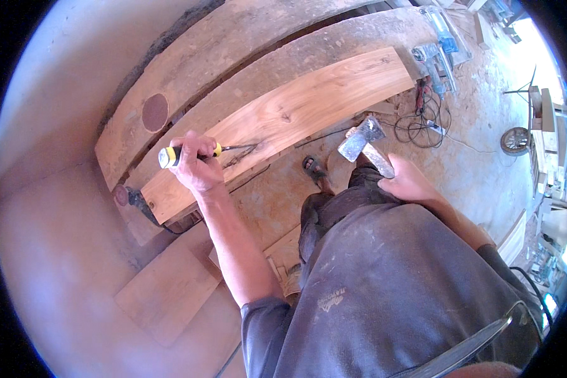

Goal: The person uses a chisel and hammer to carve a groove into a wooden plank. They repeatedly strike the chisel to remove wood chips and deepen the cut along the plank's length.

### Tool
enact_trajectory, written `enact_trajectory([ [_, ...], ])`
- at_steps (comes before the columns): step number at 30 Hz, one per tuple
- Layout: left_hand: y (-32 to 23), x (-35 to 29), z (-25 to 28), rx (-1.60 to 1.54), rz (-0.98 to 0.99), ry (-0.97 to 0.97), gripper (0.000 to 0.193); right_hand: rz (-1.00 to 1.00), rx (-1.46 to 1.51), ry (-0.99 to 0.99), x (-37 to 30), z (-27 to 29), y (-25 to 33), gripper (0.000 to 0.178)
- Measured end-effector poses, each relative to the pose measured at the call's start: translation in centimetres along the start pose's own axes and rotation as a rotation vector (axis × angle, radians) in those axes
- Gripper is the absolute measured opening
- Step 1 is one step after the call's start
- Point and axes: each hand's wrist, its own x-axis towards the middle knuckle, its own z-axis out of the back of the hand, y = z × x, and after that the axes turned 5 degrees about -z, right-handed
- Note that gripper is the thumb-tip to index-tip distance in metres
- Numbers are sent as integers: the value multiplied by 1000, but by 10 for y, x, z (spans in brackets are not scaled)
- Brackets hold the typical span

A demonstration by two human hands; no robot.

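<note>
A long, smooth wooden plank [315, 101] with dark cracks and knots lies across a rough timber bench. My left hand [198, 165] is wrapped round the yellow-and-black handle of a chisel [171, 157]. The chisel's thin metal shaft slants down to the right, its tip at a dark crack in the plank. Held in my right hand [407, 181], a hatchet [362, 137] with a worn metal head and short wooden handle is in front of my body. The hatchet is apart from both the chisel and the plank.
A round sanding disc [155, 112] lies on the rough bench slab [214, 57]. Near the plank's left end sits an angle grinder [137, 200]. Blue power tools [433, 63] stand past its right end, above tangled cables [422, 116]. A spoked wheel [515, 140] is farther right.
</note>
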Motion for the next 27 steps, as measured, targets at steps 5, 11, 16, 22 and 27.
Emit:
enact_trajectory([
  [5,-2,3,16,-76,-5,-141,20,124,-47,-5,18,4,39,30],
  [11,8,-22,-28,196,-113,-60,18,276,-42,-55,37,23,150,37],
  [16,15,-38,-26,272,-152,-22,14,847,202,-284,34,21,228,22],
  [22,32,-45,-16,428,-66,39,29,833,-644,-83,53,30,241,26],
  [27,26,-38,-21,361,-191,101,24,984,-310,-241,30,31,245,23],
])
